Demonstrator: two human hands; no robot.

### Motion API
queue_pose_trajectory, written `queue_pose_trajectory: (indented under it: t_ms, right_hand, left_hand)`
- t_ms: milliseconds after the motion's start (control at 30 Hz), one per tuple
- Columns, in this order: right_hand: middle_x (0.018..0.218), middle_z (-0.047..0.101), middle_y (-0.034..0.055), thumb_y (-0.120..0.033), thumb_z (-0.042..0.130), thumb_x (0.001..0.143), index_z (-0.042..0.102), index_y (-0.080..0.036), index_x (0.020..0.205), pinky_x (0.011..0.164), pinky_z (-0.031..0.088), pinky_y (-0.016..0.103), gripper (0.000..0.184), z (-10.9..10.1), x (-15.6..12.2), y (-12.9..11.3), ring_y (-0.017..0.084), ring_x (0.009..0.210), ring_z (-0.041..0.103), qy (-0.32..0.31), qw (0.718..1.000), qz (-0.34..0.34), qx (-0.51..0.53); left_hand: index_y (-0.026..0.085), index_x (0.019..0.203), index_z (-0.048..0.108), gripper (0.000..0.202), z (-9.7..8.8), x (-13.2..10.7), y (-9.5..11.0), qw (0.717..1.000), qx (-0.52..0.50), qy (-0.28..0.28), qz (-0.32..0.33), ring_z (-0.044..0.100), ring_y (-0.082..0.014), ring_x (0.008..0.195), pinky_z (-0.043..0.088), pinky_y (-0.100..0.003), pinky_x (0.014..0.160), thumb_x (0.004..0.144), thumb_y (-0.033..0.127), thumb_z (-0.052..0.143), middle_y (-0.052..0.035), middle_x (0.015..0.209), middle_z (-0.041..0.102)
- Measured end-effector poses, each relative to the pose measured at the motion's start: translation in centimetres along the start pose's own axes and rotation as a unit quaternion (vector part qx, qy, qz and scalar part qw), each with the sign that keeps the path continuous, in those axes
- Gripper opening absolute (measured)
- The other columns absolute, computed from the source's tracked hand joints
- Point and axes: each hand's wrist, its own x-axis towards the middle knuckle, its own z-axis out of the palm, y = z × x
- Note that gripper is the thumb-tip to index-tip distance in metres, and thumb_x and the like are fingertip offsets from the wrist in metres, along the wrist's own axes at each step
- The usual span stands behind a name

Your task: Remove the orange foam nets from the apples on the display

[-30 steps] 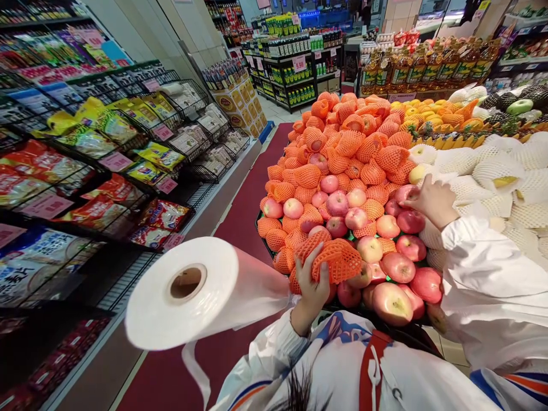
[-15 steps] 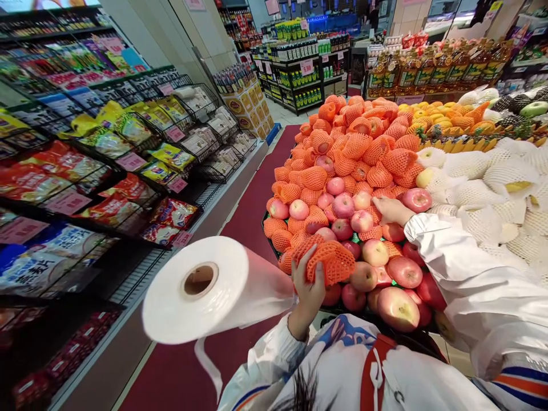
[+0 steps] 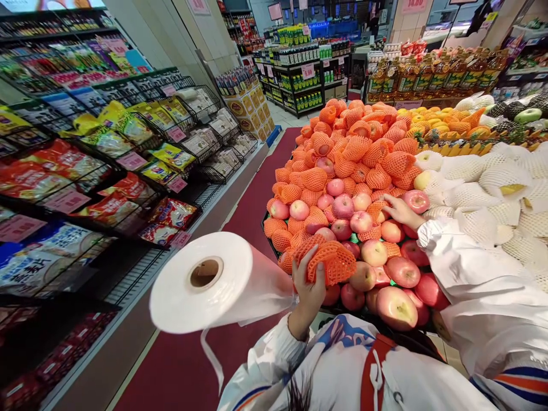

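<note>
My left hand (image 3: 309, 285) is closed around orange foam fruit nets (image 3: 331, 262), bunched together above the near left part of the apple pile. Whether an apple sits inside them I cannot tell. Over the middle right of the pile, my right hand (image 3: 402, 211) has its fingers spread, tips at the edge of another orange foam net (image 3: 377, 211). Below that hand lies a bare red apple (image 3: 391, 231), and beside it on the right a larger apple (image 3: 416, 201). Several bare apples (image 3: 403, 271) lie between my two hands.
A large roll of clear plastic bags (image 3: 226, 279) stands left of my left hand, a loose strip hanging down. Orange-netted fruit (image 3: 359, 148) is heaped behind the apples, white-netted fruit (image 3: 505, 177) to the right. Shelves with packaged food (image 3: 103, 171) line the left side.
My right hand has shifted a little to the right and its fingers have spread, uncovering more of the orange net there. My left hand stays in place with its nets.
</note>
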Motion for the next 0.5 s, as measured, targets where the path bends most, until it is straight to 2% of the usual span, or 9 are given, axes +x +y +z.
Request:
queue_pose_trajectory:
  t_ms: [67,133,233,300,400,500]
  right_hand:
    - [0.127,0.068,0.0161,-0.03,0.045,0.091,0.054,-0.018,0.115,0.11,0.051,0.039,0.029,0.5,0.1,0.0,0.025,0.114,0.063,0.057,0.997,0.047,0.009]
    - [0.131,0.064,0.0178,-0.029,0.04,0.091,0.049,-0.017,0.121,0.111,0.05,0.04,0.033,0.4,0.4,-0.3,0.025,0.119,0.061,0.116,0.989,0.086,0.009]
    - [0.136,0.06,0.0177,-0.028,0.036,0.091,0.046,-0.019,0.125,0.116,0.047,0.041,0.036,-1.1,1.1,-1.1,0.026,0.127,0.058,0.204,0.97,0.131,0.012]
    - [0.134,0.063,0.0159,-0.03,0.038,0.092,0.048,-0.022,0.12,0.116,0.047,0.041,0.03,-2.9,1.2,-2.0,0.026,0.124,0.059,0.248,0.958,0.138,0.029]
    - [0.126,0.068,0.0125,-0.032,0.047,0.091,0.051,-0.026,0.111,0.111,0.051,0.041,0.021,-5.2,0.7,-3.7,0.027,0.117,0.063,0.261,0.955,0.13,0.052]
    - [0.128,0.068,0.0109,-0.032,0.044,0.094,0.053,-0.026,0.12,0.107,0.054,0.042,0.028,-5.9,0.1,-5.3,0.028,0.119,0.066,0.222,0.964,0.146,0.031]
  left_hand:
    - [0.022,0.127,0.074,0.03,0.1,0.0,-0.2,1.0,0.008,-0.005,-0.001,0.069,-0.0224,0.12,0.051,-0.043,0.112,0.112,0.039,0.056,-0.0098,0.127,0.077]
    - [0.022,0.128,0.074,0.031,0.5,0.0,-0.3,1.0,0.011,-0.025,0.001,0.07,-0.0237,0.121,0.051,-0.047,0.115,0.112,0.041,0.055,-0.01,0.128,0.077]
    - [0.021,0.131,0.073,0.033,1.6,-0.2,-0.3,0.997,-0.009,-0.073,-0.011,0.07,-0.0282,0.124,0.046,-0.056,0.123,0.11,0.04,0.058,-0.011,0.131,0.077]
    - [0.021,0.13,0.074,0.031,2.7,-0.2,0.1,0.993,-0.04,-0.103,-0.03,0.069,-0.0293,0.125,0.048,-0.056,0.121,0.109,0.038,0.059,-0.0111,0.13,0.077]
    - [0.02,0.123,0.076,0.027,5.4,0.3,0.8,0.984,-0.069,-0.143,-0.077,0.07,-0.0273,0.121,0.055,-0.05,0.114,0.107,0.036,0.062,-0.0116,0.127,0.075]
    - [0.019,0.128,0.073,0.027,9.0,1.1,1.7,0.974,-0.059,-0.187,-0.113,0.068,-0.0268,0.126,0.054,-0.05,0.118,0.107,0.029,0.06,-0.0127,0.131,0.073]
